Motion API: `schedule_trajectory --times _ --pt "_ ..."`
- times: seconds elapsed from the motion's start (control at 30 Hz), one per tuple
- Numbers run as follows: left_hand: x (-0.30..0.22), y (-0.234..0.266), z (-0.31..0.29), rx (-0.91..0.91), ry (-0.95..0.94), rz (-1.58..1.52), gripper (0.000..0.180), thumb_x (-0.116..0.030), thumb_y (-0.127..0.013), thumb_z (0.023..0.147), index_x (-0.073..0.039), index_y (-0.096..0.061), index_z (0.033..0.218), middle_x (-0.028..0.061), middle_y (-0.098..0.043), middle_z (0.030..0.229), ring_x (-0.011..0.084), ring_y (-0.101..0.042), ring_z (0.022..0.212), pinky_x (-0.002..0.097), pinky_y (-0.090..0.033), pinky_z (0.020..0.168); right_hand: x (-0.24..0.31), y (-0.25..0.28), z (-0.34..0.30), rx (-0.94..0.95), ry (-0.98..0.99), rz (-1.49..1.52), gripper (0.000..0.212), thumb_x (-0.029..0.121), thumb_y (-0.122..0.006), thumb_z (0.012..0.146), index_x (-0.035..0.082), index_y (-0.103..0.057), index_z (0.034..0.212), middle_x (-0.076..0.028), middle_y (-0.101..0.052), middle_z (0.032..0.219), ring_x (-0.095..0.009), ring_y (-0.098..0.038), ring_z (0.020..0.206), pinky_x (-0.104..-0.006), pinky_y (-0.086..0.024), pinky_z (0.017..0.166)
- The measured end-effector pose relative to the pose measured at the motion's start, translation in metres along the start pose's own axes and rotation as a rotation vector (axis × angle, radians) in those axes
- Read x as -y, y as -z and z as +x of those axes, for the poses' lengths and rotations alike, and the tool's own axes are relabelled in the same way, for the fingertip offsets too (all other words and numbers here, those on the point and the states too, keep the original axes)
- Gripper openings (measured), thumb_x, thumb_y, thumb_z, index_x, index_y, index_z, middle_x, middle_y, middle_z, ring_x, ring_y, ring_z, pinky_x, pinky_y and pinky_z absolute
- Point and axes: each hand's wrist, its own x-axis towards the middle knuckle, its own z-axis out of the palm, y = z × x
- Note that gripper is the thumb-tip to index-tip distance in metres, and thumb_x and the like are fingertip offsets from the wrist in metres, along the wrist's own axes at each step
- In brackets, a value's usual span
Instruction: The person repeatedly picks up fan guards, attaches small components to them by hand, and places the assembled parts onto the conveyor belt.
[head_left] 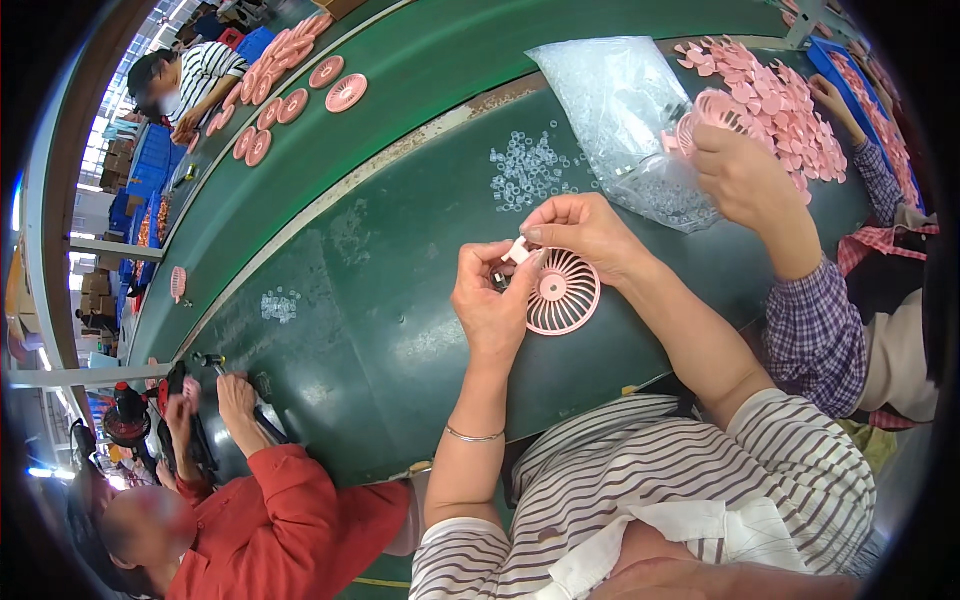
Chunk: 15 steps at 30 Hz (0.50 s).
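Centre of the frame: one white part (pixel 518 251), one pink fan grille (pixel 565 296). Upper centre and centre left: two clusters of clear rings (pixel 528 172), uncountable singly. Upper right: one plastic bag (pixel 610 90), one heap of pink blades (pixel 775 100).

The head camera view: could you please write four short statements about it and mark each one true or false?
1. The person's left hand and right hand meet at a small white plastic part. True.
2. The round, slotted pink plastic grille lies left of the left hand. False: the grille is to its right.
3. A clear plastic bag lies beside a heap of pink plastic pieces. True.
4. The co-worker at lower left wears blue sleeves. False: they are red.
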Motion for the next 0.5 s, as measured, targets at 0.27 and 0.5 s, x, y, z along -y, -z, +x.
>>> schedule_trajectory --times 0.27,0.5 --pt "0.0 0.001 0.001 -0.068 -0.003 0.103 0.026 -0.003 -0.073 0.071 0.001 -0.053 0.087 0.0047 -0.06 0.077 0.0075 -0.056 0.066 0.021 -0.046 0.06 -0.001 -0.007 -0.002 -0.003 0.111 -0.185 0.01 0.005 -0.061 0.079 -0.004 -0.064 0.084 -0.009 -0.064 0.08 -0.011 -0.06 0.069 -0.0231 -0.049 0.061" --pt "0.0 0.008 0.002 -0.098 0.004 0.102 0.03 0.003 -0.066 0.075 0.001 -0.052 0.101 0.0042 -0.058 0.082 0.007 -0.055 0.072 0.0202 -0.046 0.065 -0.003 -0.03 -0.015 -0.063 0.964 -1.059 0.013 0.005 -0.059 0.073 -0.005 -0.061 0.08 -0.015 -0.058 0.081 -0.029 -0.055 0.075 -0.0363 -0.045 0.067"
